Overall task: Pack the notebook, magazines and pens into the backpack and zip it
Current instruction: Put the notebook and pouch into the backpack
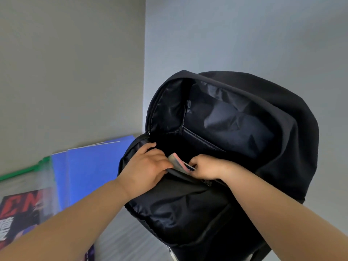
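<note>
Waiting on the desk (120,240) at left lie a magazine (20,210) and blue notebooks (90,166); the left hand (145,166) clamps the backpack (235,147) rim, keeping it open while the right hand (207,166) pinches a thin booklet (178,162) inward.

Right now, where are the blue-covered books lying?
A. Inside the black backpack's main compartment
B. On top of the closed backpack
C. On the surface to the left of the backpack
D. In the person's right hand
C: the blue-covered books lie flat outside and to the left of the open black fabric backpack, while both hands work at its opening on a different, pinkish-edged item.
</note>
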`<action>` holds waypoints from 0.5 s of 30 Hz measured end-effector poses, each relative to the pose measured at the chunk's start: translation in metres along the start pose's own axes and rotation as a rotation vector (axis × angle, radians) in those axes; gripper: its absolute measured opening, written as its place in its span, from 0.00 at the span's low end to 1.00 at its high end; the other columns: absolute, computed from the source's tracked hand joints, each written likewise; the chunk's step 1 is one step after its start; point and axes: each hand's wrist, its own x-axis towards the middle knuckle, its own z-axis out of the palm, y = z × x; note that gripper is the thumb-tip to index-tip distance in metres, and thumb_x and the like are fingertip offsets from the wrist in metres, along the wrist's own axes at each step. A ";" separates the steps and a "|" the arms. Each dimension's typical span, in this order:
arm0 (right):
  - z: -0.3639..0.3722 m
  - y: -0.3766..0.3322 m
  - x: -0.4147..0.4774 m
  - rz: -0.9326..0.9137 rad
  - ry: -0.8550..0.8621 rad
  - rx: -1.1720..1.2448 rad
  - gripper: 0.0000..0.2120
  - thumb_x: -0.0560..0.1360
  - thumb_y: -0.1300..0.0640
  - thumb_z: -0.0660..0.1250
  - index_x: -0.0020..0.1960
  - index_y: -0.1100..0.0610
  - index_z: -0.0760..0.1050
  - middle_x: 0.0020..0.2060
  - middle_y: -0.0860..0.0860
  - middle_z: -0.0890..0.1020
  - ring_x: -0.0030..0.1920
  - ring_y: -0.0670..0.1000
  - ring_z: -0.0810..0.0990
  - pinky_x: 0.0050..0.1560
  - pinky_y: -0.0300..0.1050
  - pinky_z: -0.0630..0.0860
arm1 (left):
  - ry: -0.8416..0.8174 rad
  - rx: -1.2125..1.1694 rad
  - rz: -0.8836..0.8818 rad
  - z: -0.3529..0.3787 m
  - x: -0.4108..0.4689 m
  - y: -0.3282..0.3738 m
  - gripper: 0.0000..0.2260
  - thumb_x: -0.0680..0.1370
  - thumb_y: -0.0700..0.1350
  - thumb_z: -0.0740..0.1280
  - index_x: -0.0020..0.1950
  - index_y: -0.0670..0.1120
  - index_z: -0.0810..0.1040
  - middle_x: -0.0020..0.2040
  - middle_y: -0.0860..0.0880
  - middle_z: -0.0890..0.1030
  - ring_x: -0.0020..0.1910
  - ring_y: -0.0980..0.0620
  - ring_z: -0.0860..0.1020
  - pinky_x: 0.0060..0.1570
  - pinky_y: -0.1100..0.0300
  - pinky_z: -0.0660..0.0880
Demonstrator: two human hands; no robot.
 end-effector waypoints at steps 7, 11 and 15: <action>-0.007 0.007 -0.015 0.033 0.209 0.058 0.14 0.76 0.62 0.61 0.61 0.59 0.74 0.61 0.56 0.77 0.60 0.55 0.76 0.59 0.41 0.71 | 0.116 -0.079 -0.190 -0.008 -0.019 0.006 0.07 0.66 0.42 0.71 0.43 0.46 0.84 0.43 0.48 0.86 0.44 0.50 0.83 0.58 0.53 0.71; -0.011 0.006 -0.028 0.028 0.324 0.097 0.14 0.77 0.64 0.58 0.60 0.59 0.75 0.61 0.57 0.78 0.60 0.55 0.76 0.59 0.42 0.71 | 0.099 -0.175 -0.317 -0.017 -0.050 0.008 0.09 0.70 0.44 0.64 0.41 0.45 0.83 0.40 0.49 0.86 0.41 0.52 0.80 0.52 0.61 0.68; -0.012 -0.019 -0.043 -0.077 0.491 0.193 0.12 0.76 0.63 0.59 0.55 0.58 0.78 0.53 0.54 0.83 0.51 0.51 0.79 0.52 0.40 0.72 | 0.087 -0.264 -0.519 -0.029 -0.090 0.008 0.05 0.70 0.36 0.70 0.42 0.44 0.84 0.40 0.48 0.86 0.42 0.51 0.82 0.48 0.63 0.73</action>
